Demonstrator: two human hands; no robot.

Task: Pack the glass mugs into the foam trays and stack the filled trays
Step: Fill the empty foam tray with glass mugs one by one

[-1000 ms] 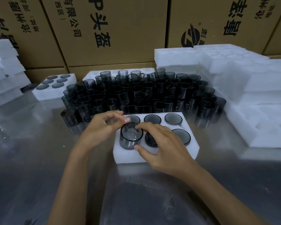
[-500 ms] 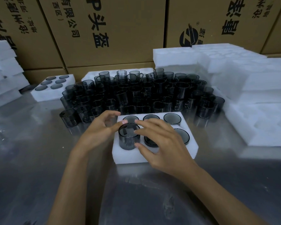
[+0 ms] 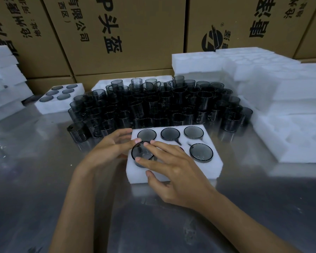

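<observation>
**Last mug going down into the near-left pocket**

I see both hands over the foam tray point(image 3: 173, 172) on the steel surface point(image 3: 44, 189). The mug point(image 3: 142, 152) sits in the tray's near-left pocket, upright, its rim a little above the foam. My right hand point(image 3: 173, 172) lies across it with fingers point(image 3: 159, 147) straight and spread, the index and middle resting flat on the rim, the thumb laid on the foam at the tray's near edge. Nothing is curled round the glass; this hand only presses. My left hand point(image 3: 108, 150) is at the tray's left side, fingers loosely extended, the fingertips touching the rim's far-left edge and the thumb down beside the foam wall. It holds nothing that I can make out.

Beyond my fingertips, three pockets in the far row carry mugs seated flush, and one more sits to the right of my right fingers. The pocket under my right palm is hidden, so I cannot tell its contents.

Farther past the fingers stands a dense crowd of loose mugs point(image 3: 162, 105). Far left of my left hand lies a filled tray point(image 3: 59, 99), with a stack of foam point(image 3: 4, 84) beyond it. Right of my right hand are piles of empty trays point(image 3: 281, 106). Cardboard boxes point(image 3: 126, 33) wall the back.
</observation>
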